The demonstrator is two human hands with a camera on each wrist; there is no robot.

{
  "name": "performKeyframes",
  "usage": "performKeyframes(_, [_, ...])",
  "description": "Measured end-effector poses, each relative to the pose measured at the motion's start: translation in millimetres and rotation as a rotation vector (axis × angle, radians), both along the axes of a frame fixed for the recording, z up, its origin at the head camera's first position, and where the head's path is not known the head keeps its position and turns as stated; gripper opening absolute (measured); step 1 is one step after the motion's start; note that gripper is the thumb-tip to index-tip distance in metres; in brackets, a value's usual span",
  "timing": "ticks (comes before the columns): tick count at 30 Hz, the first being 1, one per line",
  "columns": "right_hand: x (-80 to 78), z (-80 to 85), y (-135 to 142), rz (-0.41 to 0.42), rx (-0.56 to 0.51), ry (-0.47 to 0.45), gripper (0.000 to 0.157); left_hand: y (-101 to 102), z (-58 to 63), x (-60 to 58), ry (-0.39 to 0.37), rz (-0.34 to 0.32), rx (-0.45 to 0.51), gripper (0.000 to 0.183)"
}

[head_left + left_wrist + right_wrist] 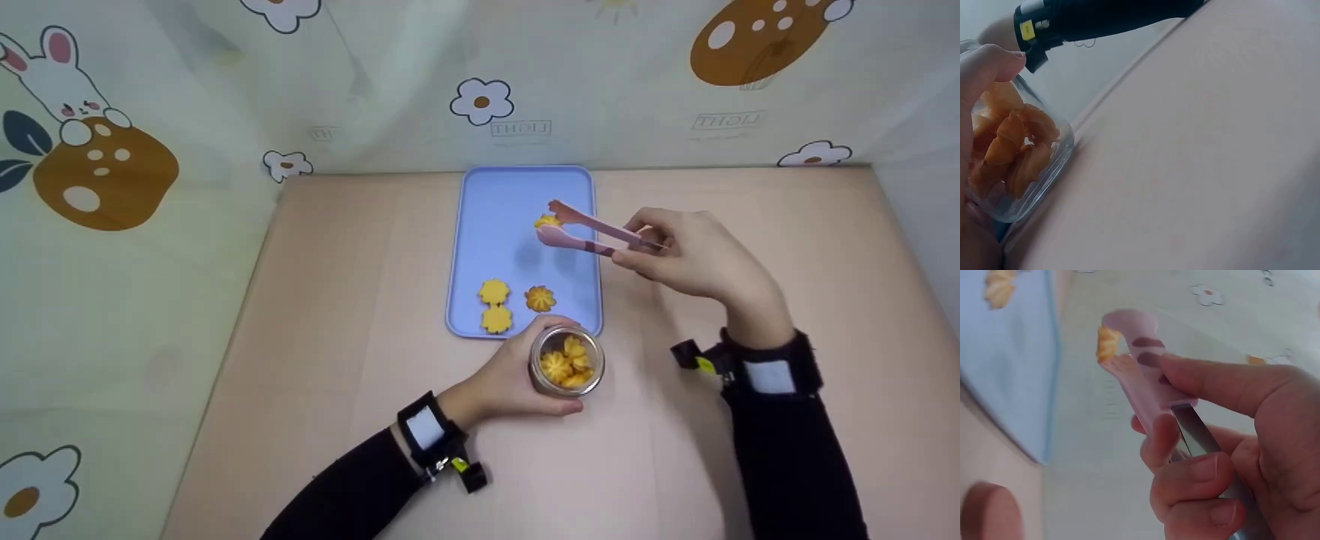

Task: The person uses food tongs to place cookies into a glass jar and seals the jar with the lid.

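Observation:
My right hand (701, 251) grips pink tongs (592, 225) over the far right part of a blue tray (487, 225). Between the tong tips is a small yellow flower-shaped cookie (1107, 344), raised above the tray. With curled fingers and thumb, my left hand (517, 382) holds a clear glass jar (1044, 202) at the tray's near edge. Several more cookies (559, 366) lie inside the jar, whose mouth faces up. Near the front of the tray are two cookies showing smooth flat faces (495, 306) and one ridged cookie (540, 298).
The tray lies on a pale wooden-toned table (360, 285). Behind it hangs a light curtain (390, 82) printed with flowers and a rabbit, meeting the table's back and left edges. Black straps with small cameras (772, 371) circle both wrists.

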State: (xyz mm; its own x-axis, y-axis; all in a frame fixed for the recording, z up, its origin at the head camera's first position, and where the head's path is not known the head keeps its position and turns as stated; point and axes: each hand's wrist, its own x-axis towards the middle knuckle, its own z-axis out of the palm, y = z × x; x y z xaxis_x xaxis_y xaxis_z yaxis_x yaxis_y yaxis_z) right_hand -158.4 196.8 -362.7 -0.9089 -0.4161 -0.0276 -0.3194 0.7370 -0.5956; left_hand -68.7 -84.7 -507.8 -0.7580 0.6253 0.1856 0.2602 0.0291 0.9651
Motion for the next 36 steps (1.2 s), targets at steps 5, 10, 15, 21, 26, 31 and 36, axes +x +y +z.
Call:
performKeyframes(5, [24.7, 30.8, 22.5, 0.109, -0.026, 0.027, 0.022, 0.3, 0.0, -0.5, 0.000, -0.006, 0.006, 0.095])
performKeyframes(10, [50.2, 53.9, 40.9, 0.271, -0.053, 0.081, 0.022, -0.8, 1.6, 0.5, -0.007, 0.002, -0.011, 0.097])
performKeyframes(15, [70.1, 64.7, 46.0, 0.326, -0.015, 0.084, 0.029, -3.2, 3.8, 2.5, -0.026, 0.023, -0.066, 0.099])
performKeyframes(21, [80.6, 67.3, 38.6, 0.299, 0.078, 0.039, 0.028, -3.0, 4.7, 2.3, -0.035, 0.008, -0.060, 0.100])
performKeyframes(26, [82.3, 68.7, 31.7, 0.278, 0.135, -0.033, 0.025, -2.1, 4.9, 2.4, -0.041, 0.010, -0.056, 0.098])
performKeyframes(31, [81.2, 65.7, 25.9, 0.274, 0.181, -0.073, 0.026, -0.5, 3.1, 1.9, -0.026, 0.007, -0.040, 0.095])
performKeyframes(36, [80.6, 64.3, 21.6, 0.261, 0.208, -0.106, 0.025, -0.2, 1.6, 1.6, -0.023, -0.001, -0.023, 0.094])
